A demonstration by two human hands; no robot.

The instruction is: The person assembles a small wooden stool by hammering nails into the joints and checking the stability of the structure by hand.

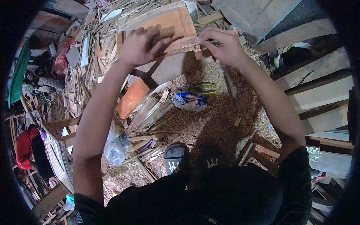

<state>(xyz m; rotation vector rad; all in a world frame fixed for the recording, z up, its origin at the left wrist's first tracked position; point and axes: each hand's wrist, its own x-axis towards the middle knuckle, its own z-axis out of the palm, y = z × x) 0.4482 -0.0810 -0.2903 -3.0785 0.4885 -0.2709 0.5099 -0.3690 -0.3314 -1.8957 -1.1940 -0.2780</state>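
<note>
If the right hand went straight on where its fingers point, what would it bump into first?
Probably the brown wooden panel, at its near right corner. Depth is unclear: if the right hand passed above, perhaps the left hand.

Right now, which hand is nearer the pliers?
Right. In the picture, the right hand is above and slightly right of the pliers; the left hand is farther off, up and well to their left.

From the packet (189, 102), the wooden panel (178, 23) lay at twelve o'clock, pliers (206, 92) at one, boards (322, 91) at three, plastic (114, 154) at eight.
</note>
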